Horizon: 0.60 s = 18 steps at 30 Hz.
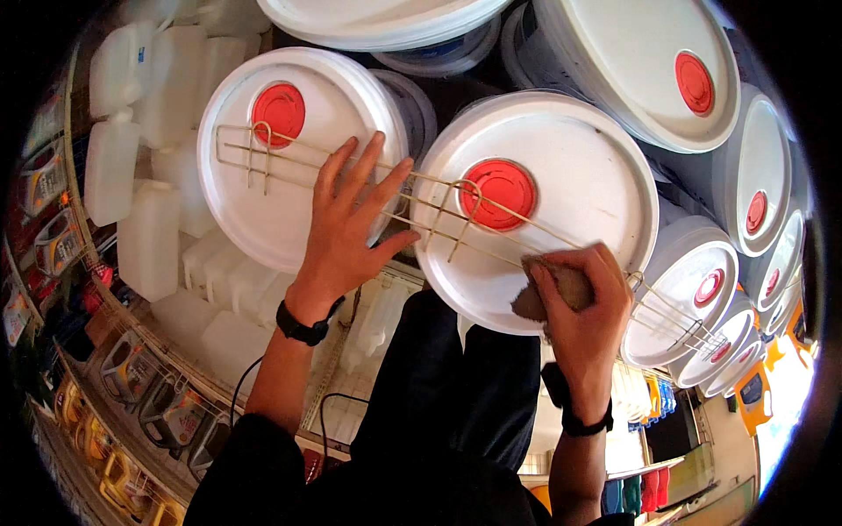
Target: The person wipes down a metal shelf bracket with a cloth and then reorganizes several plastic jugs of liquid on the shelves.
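Note:
A long wire rack (pixel 454 217) with bent loops lies across the white lids of two pails. My left hand (pixel 348 217) is spread over the rack, fingers apart, between the left pail lid (pixel 316 92) and the middle pail lid (pixel 579 164). In my right hand (pixel 592 309) is a crumpled grey-brown cloth (pixel 552 289), pinched against the rack near the right side of the middle lid. Whether the cloth wraps around the wires is hidden by my fingers. Each lid has a round red cap (pixel 500 194).
More lidded pails (pixel 631 59) stand behind and to the right. White plastic jugs (pixel 148 240) crowd the left side, beside shelves of dark bottles (pixel 174 411) and yellow bottles (pixel 125 480). A black cable (pixel 322 421) hangs near my legs.

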Each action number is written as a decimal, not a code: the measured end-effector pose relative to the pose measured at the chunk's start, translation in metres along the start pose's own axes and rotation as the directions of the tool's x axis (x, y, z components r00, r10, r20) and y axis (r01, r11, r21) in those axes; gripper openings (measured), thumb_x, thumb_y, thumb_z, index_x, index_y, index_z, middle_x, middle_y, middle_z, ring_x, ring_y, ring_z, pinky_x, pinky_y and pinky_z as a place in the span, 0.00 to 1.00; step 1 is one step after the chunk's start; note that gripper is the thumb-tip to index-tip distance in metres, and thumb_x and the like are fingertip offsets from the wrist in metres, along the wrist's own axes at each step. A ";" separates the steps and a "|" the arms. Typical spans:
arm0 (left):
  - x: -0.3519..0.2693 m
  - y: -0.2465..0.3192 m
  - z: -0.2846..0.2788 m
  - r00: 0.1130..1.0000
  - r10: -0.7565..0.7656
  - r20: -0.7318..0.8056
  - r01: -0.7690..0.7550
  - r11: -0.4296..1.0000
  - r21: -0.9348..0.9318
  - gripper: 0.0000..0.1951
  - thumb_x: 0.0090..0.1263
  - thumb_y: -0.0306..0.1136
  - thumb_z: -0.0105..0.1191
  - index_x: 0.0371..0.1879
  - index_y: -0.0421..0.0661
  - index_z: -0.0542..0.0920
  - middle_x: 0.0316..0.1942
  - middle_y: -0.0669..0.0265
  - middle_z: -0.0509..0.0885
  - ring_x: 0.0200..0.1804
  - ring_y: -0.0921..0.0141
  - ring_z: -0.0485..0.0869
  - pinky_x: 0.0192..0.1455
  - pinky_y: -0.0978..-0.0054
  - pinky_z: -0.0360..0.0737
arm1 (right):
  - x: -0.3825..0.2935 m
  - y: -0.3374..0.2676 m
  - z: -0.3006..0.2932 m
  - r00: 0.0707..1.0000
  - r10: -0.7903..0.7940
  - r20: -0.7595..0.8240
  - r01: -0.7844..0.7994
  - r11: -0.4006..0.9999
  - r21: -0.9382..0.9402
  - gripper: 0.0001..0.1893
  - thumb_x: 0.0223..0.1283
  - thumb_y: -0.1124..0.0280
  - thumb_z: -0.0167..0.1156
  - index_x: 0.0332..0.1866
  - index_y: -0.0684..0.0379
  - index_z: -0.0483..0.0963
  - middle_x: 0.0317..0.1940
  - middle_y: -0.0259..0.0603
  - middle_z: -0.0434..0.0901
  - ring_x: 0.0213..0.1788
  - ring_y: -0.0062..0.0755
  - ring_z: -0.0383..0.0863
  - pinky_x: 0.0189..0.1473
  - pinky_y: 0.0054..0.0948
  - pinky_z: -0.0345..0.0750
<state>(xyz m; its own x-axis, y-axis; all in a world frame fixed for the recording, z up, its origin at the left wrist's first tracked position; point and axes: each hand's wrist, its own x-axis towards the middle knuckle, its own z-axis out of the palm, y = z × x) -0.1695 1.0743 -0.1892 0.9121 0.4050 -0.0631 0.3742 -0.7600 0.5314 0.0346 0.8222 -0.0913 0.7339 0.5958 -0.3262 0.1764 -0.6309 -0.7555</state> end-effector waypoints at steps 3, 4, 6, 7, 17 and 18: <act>0.000 -0.005 0.010 0.999 0.032 -0.022 -0.033 0.999 -0.017 0.43 0.70 0.49 0.83 0.87 0.59 0.85 0.97 0.58 0.70 0.94 0.42 0.63 0.95 0.39 0.62 | 0.030 -0.035 0.027 0.999 -0.041 0.019 0.041 0.999 -0.019 0.10 0.65 0.77 0.84 0.47 0.63 0.91 0.42 0.49 0.90 0.45 0.54 0.94 0.50 0.42 0.87; 0.001 -0.005 0.013 0.998 0.041 -0.040 -0.042 0.999 -0.019 0.42 0.71 0.49 0.83 0.86 0.60 0.86 0.97 0.59 0.70 0.94 0.43 0.64 0.95 0.40 0.62 | 0.040 -0.044 0.034 0.998 -0.054 0.026 0.055 0.998 -0.024 0.10 0.65 0.77 0.83 0.48 0.63 0.91 0.43 0.50 0.90 0.45 0.55 0.93 0.51 0.43 0.87; 0.002 -0.002 0.014 0.997 0.048 -0.056 -0.049 0.999 -0.023 0.40 0.71 0.50 0.82 0.85 0.61 0.87 0.96 0.61 0.72 0.92 0.45 0.66 0.94 0.42 0.62 | 0.054 -0.053 0.049 0.986 -0.163 0.040 0.164 0.986 -0.029 0.08 0.66 0.78 0.81 0.47 0.63 0.90 0.43 0.51 0.89 0.46 0.59 0.93 0.50 0.47 0.87; 0.001 -0.003 0.014 0.997 0.050 -0.063 -0.052 0.998 -0.023 0.40 0.72 0.52 0.81 0.85 0.62 0.87 0.96 0.62 0.73 0.92 0.45 0.67 0.93 0.43 0.62 | 0.060 -0.055 0.055 0.979 -0.200 0.049 0.201 0.979 -0.033 0.08 0.67 0.78 0.80 0.47 0.63 0.90 0.43 0.51 0.89 0.46 0.61 0.93 0.50 0.48 0.87; 0.001 0.008 0.015 0.999 0.028 -0.045 -0.035 0.986 -0.165 0.42 0.71 0.53 0.78 0.88 0.68 0.84 0.96 0.72 0.73 0.88 0.49 0.72 0.89 0.41 0.67 | 0.070 -0.054 0.073 0.962 -0.181 0.203 0.234 0.932 -0.277 0.03 0.73 0.79 0.73 0.42 0.63 0.85 0.41 0.52 0.86 0.43 0.65 0.92 0.46 0.55 0.87; 0.000 0.010 0.015 0.999 0.017 -0.035 -0.023 0.983 -0.181 0.42 0.71 0.53 0.78 0.88 0.68 0.84 0.96 0.72 0.72 0.88 0.50 0.72 0.89 0.41 0.67 | 0.072 -0.055 0.074 0.964 -0.185 0.191 0.236 0.928 -0.288 0.03 0.72 0.79 0.73 0.42 0.63 0.85 0.40 0.52 0.86 0.42 0.64 0.92 0.46 0.55 0.87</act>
<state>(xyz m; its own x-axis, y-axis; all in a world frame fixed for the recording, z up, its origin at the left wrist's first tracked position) -0.1636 1.0586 -0.1969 0.9120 0.4094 -0.0246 0.3167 -0.6648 0.6766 0.0289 0.9364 -0.1158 0.5492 0.7864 -0.2829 0.5258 -0.5882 -0.6144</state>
